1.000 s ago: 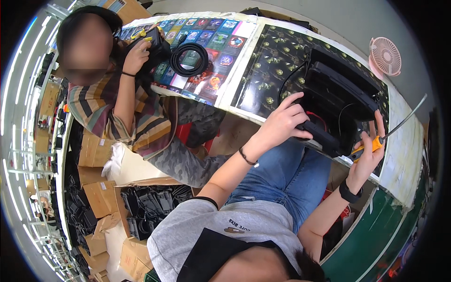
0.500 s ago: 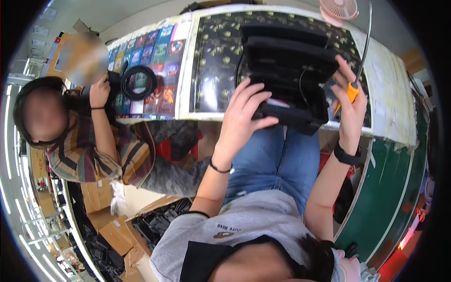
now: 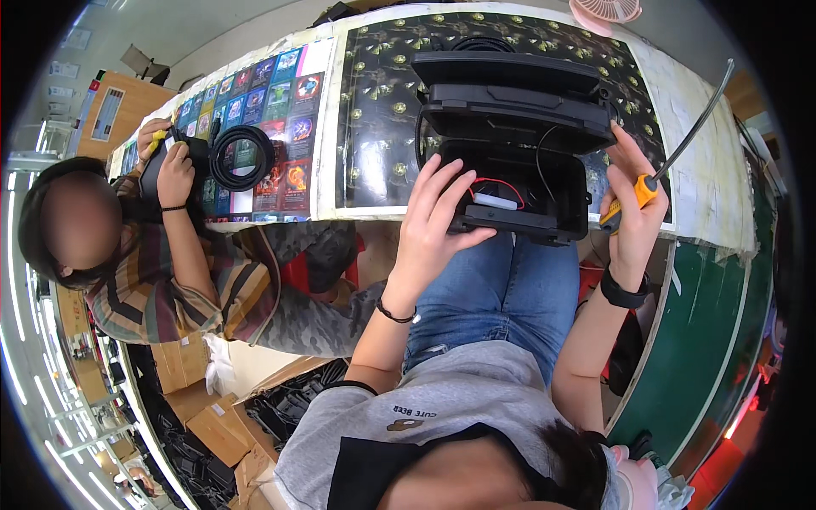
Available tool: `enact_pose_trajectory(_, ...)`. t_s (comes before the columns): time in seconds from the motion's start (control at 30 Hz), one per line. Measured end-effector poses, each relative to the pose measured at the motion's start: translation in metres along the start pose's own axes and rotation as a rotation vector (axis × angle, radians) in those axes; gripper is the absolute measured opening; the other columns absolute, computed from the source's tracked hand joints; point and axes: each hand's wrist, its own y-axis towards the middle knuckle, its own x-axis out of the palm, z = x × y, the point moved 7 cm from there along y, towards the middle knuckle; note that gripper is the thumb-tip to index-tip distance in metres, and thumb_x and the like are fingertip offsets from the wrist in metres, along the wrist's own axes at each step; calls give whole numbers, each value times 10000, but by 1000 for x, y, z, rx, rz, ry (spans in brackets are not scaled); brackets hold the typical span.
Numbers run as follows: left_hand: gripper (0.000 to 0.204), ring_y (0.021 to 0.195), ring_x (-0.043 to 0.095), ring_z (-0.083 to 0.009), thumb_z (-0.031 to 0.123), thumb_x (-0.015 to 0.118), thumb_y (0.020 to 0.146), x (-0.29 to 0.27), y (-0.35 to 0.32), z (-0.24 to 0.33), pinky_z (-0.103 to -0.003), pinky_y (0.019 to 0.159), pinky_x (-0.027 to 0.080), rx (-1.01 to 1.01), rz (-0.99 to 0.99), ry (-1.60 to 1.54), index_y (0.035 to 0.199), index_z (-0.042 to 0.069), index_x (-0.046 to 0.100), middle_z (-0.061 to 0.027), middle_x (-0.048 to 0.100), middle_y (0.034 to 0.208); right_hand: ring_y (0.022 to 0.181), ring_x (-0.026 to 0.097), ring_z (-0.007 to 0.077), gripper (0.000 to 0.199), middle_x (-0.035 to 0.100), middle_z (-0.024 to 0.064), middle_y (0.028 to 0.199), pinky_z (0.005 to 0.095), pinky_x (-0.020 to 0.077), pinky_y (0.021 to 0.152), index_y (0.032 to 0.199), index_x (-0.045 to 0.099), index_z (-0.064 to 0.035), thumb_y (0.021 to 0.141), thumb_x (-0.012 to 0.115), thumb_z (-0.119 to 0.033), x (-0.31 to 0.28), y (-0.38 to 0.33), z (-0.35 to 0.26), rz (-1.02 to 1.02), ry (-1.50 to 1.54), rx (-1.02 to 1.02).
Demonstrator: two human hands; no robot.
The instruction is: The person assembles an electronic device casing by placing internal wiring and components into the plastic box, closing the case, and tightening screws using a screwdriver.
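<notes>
A black plastic box [image 3: 561,228] lies at the table's near edge, its hinged lid [image 3: 510,110] raised and tilted back. Inside show a white cylindrical piece [image 3: 495,201], a red wire [image 3: 500,180] and a thin black cable [image 3: 541,161]. My left hand [image 3: 432,217] grips the box's near left corner, thumb along the front wall. In my right hand [image 3: 639,223] is a screwdriver [image 3: 648,187] with an orange and black handle, its long shaft pointing up and right. The fingertips of that hand rest by the lid's right edge.
A co-worker at left holds a dark device in both hands [image 3: 176,174], beside a coiled black cable [image 3: 214,161] on the card-patterned table cover [image 3: 297,161]. Another black cable coil [image 3: 476,44] lies behind the lid. A pink fan [image 3: 605,10] stands at the far right. Cardboard boxes [image 3: 217,425] sit lower left.
The box has turned and its lid tipped back, so the inside now shows more. The screwdriver's shaft has swung to the right. The co-worker's second hand has come into view.
</notes>
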Motion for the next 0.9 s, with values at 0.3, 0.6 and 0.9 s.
enact_pose_trajectory(0.3, 888, 1286, 450, -448, 149, 890, 568, 9, -28, -1, -514, 1052, 418, 99, 89, 20, 1342, -24, 490, -198, 534, 1326, 1045, 628, 123, 311, 631, 131, 1273, 169, 452, 511, 1191, 646, -44, 881, 623, -27, 0, -8, -1, -63, 128, -37)
enact_pose_trajectory(0.6, 1065, 1333, 401, -457, 151, 906, 592, 15, -48, 1, -489, 1082, 395, 84, 207, 6, 1451, -55, 312, -288, 381, 1450, 738, 645, 91, 220, 675, 196, 1136, 169, 442, 479, 1111, 644, -7, 937, 611, -136, -5, -27, -5, 140, 193, -95)
enact_pose_trajectory(0.9, 1075, 1245, 519, -303, -4, 841, 675, 38, -86, -32, -387, 1038, 436, -328, 158, -228, 1493, -80, 148, -249, 415, 1414, 532, 536, 64, 257, 707, 126, 847, 187, 413, 493, 1099, 628, -23, 863, 698, -97, -13, -27, -12, 281, 131, -95)
